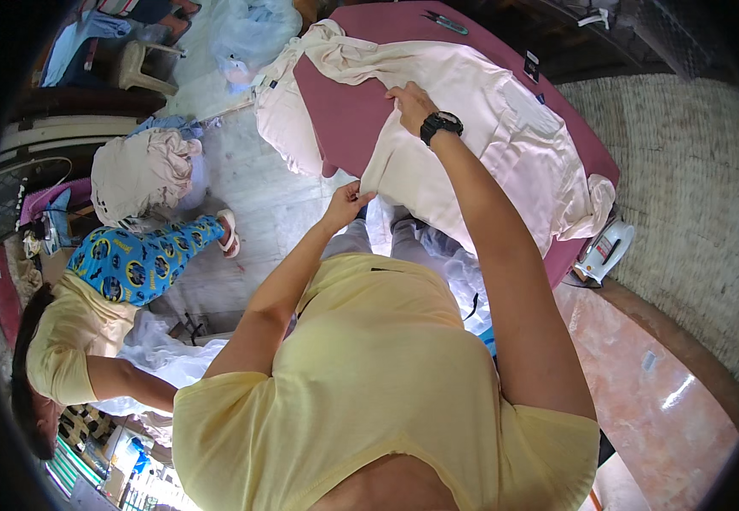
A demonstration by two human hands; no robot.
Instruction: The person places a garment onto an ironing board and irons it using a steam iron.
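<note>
A cream long-sleeved shirt lies spread over a maroon-covered table, its front edge running between my hands. My left hand is closed in a pinch at the shirt's near left corner, by the table's edge. Farther up that same edge, my right hand, with a black watch on the wrist, has its fingers curled onto the cloth. One part of the shirt drapes over the table's left side, and maroon cloth shows between the two parts. What lies under my right fingers is hidden.
A white iron stands at the table's right end. Thread snips and a small black item lie along the far edge. At left, a person bends near heaped garments; a plastic stool and a clear bag stand beyond.
</note>
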